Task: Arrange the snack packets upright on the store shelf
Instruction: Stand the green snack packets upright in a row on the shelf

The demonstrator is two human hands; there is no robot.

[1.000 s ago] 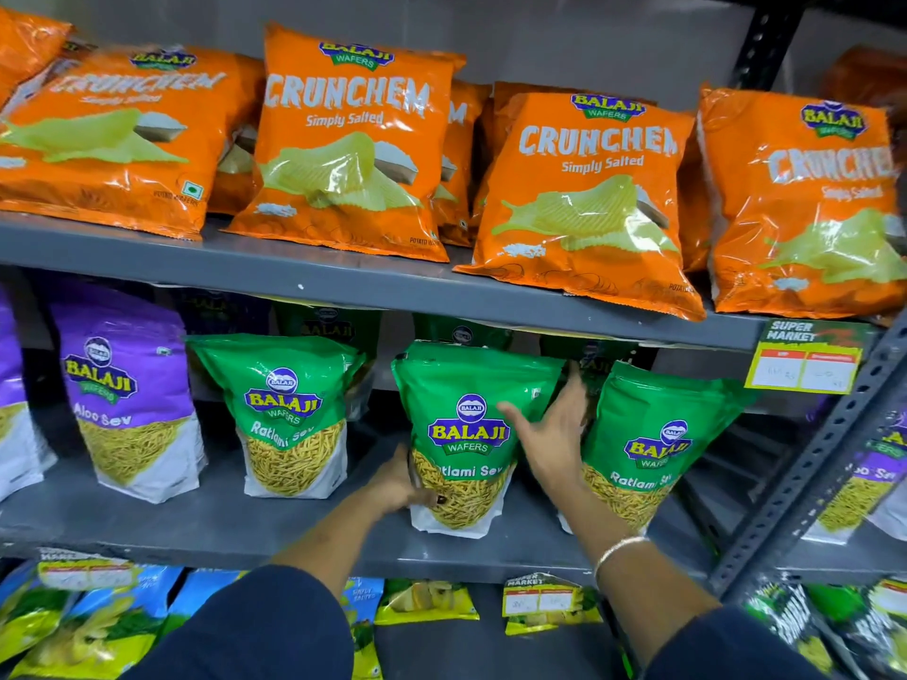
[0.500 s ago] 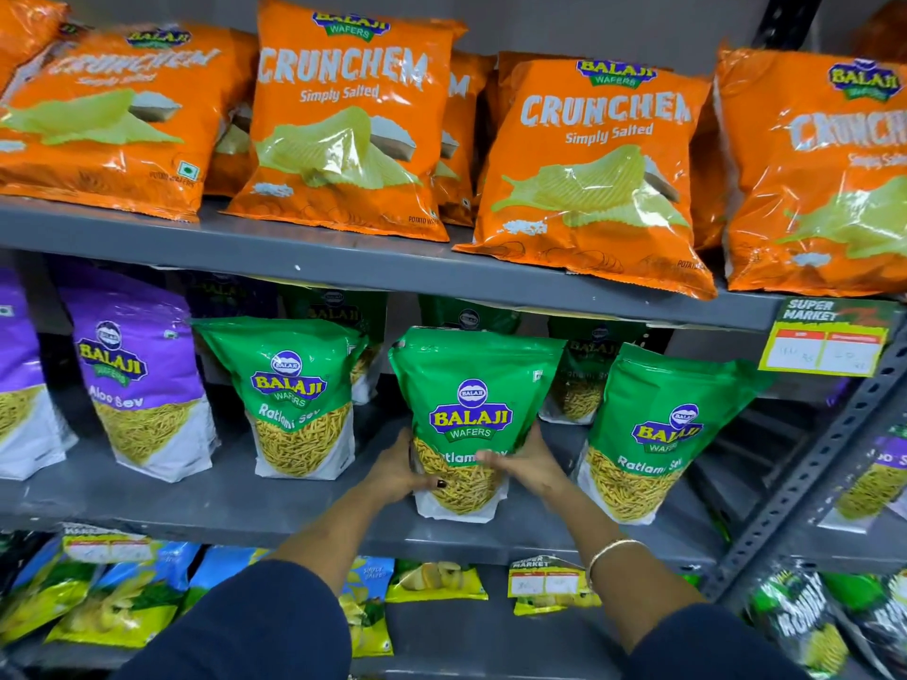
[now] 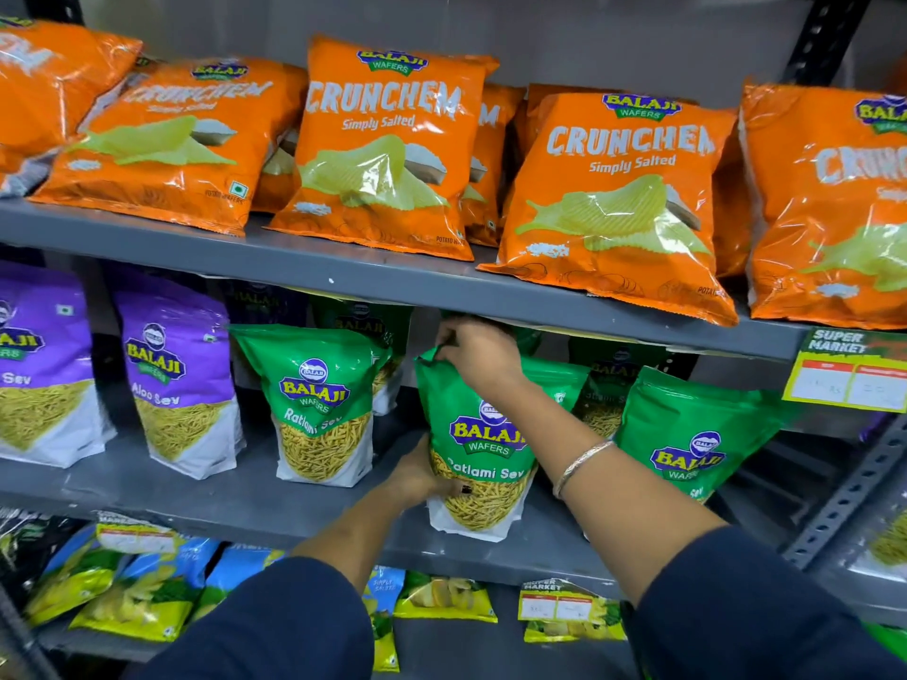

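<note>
Green and glossy, the packet of Ratlami sev [image 3: 483, 446] stands near the front edge of the middle shelf [image 3: 235, 503], roughly upright with a slight lean, and both hands are on it. The right hand [image 3: 478, 353] reaches across the front of it and pinches the top left corner between closed fingertips, just under the lip of the upper shelf [image 3: 392, 282]. The left hand [image 3: 417, 476] cups the lower left side, fingers curled onto the clear window where the yellow sev shows. A thin bracelet [image 3: 581, 466] sits on the right wrist, and dark sleeves [image 3: 275, 625] cover both upper arms. Another green packet [image 3: 319, 400] stands upright to the left, apart from the held one, and a third [image 3: 697, 434] leans just beside it on the right. Two purple packets [image 3: 179, 380] stand further left. Orange crisp bags [image 3: 387, 149] lean back along the upper shelf. A price tag [image 3: 849, 373] hangs at its right end.
</note>
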